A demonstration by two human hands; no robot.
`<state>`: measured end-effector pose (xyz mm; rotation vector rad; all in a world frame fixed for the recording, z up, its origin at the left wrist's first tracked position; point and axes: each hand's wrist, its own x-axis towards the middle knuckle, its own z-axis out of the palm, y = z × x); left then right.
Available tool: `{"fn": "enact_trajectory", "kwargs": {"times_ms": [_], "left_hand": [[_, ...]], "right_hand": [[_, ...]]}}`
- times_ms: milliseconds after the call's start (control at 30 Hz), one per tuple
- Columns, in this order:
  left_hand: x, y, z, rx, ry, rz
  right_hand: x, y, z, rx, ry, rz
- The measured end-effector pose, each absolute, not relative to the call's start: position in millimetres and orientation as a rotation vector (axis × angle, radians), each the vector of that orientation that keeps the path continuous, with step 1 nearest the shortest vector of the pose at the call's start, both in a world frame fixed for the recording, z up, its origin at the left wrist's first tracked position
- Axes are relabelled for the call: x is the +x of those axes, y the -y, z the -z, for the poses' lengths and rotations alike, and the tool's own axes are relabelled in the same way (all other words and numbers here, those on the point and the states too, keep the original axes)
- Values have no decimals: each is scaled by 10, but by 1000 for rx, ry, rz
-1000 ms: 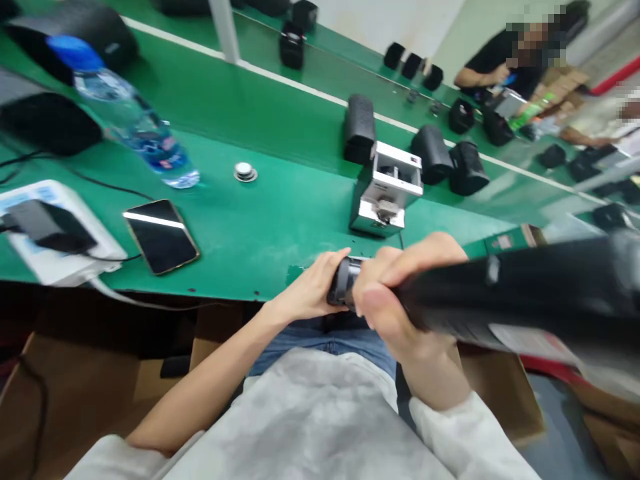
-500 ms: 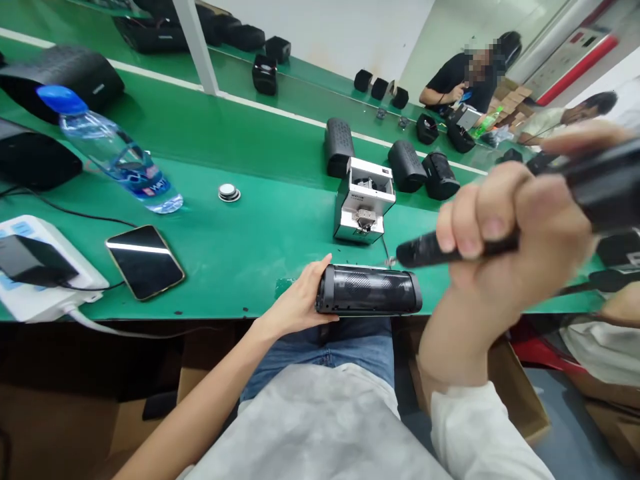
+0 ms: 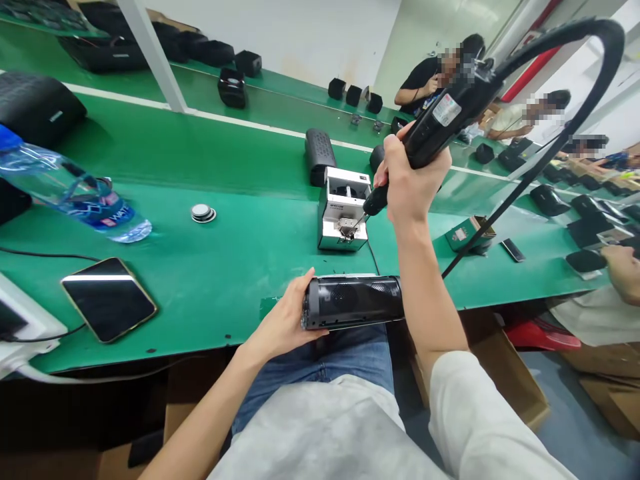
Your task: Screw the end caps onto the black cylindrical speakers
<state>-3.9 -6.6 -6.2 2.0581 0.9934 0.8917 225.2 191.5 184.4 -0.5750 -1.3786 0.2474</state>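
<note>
My left hand grips the left end of a black cylindrical speaker housing at the bench's front edge. The housing lies on its side, its right end hidden behind my right forearm. My right hand is wrapped round a black electric screwdriver with a cable at its top. The screwdriver's tip points down and left at the front pickup of a white screw feeder. Whether the bit touches a screw there is too small to tell.
A water bottle, a phone and a white power strip lie on the left. Round metal discs sit mid-bench. A black speaker shell stands behind the feeder, a green box to the right. Several people work beyond.
My right hand has swung the screwdriver left and away from me, from above the housing's right end to the screw feeder. My left hand still holds the speaker housing. The view has shifted right.
</note>
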Motion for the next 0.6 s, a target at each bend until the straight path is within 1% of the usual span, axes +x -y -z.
{"fn": "enact_trajectory", "kwargs": {"times_ms": [167, 400, 500, 600], "left_hand": [[-33, 60, 49, 2063, -990, -892], [-37, 48, 34, 2099, -971, -913], [-36, 41, 44, 2110, -954, -930], [-32, 31, 64, 2125, -921, -957]], "right_hand": [[2331, -1955, -1869, -692, 1386, -262], [2370, -1862, -1869, -700, 1406, -510], [2328, -1593, -1979, -729, 1351, -585], [2293, -1063, -2241, -697, 1315, -583]]}}
